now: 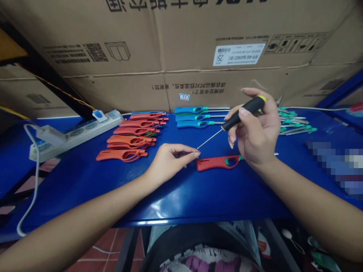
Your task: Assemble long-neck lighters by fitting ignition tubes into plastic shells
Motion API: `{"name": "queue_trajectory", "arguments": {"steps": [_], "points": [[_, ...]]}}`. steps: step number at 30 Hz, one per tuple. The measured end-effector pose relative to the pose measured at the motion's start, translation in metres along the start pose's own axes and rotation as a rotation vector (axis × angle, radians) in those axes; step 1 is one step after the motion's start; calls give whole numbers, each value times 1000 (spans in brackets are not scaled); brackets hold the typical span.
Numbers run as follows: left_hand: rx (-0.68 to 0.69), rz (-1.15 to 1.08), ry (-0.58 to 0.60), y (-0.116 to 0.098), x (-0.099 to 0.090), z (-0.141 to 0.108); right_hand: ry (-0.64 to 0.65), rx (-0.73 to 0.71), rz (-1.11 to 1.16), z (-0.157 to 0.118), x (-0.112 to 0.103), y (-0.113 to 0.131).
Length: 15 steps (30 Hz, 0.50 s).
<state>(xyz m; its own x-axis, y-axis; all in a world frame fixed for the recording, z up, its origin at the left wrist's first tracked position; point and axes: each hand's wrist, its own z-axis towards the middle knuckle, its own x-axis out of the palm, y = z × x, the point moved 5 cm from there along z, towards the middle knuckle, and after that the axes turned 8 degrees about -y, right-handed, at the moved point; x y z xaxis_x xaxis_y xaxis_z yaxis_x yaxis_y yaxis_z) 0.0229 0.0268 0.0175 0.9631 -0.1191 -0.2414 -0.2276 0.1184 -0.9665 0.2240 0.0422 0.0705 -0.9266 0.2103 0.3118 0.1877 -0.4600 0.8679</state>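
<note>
Right hand [258, 130], centre right, grasping black screwdriver [233, 121], left hand [170, 160], mid-frame, pinched at its tip, contents unclear, 1 red lighter [212, 163] just below centre.

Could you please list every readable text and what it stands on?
On the carton, upside down: "师傅您辛苦了!请在搬运时对我温柔些,谢谢您!"
White label, upside down: "25".
Too small, blurred or cropped to read: the rest, including the small sticker.

A screwdriver [243, 113] in the right grip [256, 132] points down to the left grip [169, 160].
</note>
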Motion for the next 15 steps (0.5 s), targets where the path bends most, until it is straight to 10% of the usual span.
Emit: {"name": "queue_trajectory", "arguments": {"steps": [15], "points": [[-44,-13,42,1,4,-1,106,8,-68,-3,3,-3]]}}
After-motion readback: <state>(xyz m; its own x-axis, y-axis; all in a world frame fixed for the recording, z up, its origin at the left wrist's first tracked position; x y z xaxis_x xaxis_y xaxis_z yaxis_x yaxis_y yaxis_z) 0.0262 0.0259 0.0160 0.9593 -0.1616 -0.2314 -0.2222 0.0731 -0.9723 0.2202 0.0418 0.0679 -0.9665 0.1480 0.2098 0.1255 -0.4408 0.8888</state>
